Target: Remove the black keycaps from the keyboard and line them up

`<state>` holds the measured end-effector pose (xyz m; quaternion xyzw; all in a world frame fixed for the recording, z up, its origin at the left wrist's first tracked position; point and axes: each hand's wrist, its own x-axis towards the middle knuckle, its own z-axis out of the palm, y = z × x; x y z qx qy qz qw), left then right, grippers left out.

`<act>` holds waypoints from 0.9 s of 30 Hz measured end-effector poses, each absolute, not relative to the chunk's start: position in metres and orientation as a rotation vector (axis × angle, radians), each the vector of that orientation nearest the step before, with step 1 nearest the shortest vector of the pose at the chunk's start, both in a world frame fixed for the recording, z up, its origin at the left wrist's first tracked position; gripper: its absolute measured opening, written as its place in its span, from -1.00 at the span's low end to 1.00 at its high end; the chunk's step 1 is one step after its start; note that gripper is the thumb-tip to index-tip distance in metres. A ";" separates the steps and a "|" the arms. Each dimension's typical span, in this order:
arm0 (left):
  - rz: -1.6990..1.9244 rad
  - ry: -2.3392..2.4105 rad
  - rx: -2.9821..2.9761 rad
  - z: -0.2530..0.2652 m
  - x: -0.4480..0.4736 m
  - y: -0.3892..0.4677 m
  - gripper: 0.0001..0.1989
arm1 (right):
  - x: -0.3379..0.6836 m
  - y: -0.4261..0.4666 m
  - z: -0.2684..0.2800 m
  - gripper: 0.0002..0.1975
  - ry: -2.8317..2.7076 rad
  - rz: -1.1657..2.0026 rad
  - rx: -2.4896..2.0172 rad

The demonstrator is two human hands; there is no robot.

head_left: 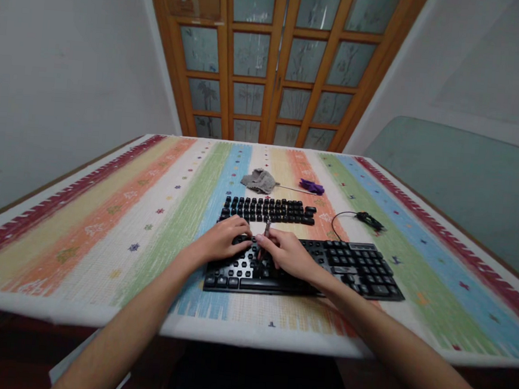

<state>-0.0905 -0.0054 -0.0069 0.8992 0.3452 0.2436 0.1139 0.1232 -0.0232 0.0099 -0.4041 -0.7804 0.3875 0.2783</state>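
Note:
A black keyboard (pixel 274 285) lies flat in front of me, and many keycaps are off its left and middle part, baring the small key sockets. My right hand (pixel 284 250) is closed around a slim, upright pen-like tool (pixel 267 226), whose lower end is over the bare sockets. Its exact kind is hard to make out. At the keyboard's upper left edge rests my left hand (pixel 226 238), with thumb and fingers apart and its fingertips on the board. Just behind both hands, loose black keycaps (pixel 269 210) are laid out in rows on the cloth.
A crumpled grey cloth (pixel 259 181) lies farther back, with a thin rod (pixel 290 188) reaching toward a purple bundle (pixel 311 186). The bundled keyboard cable (pixel 369 220) sits at the back right. A striped tablecloth (pixel 147 245) covers the table, which faces wooden glass-paned doors (pixel 275 82).

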 end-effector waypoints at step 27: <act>1.027 0.852 2.389 0.005 -0.078 -0.018 -0.85 | 0.147 -0.024 0.024 -0.71 -2.063 0.680 -0.867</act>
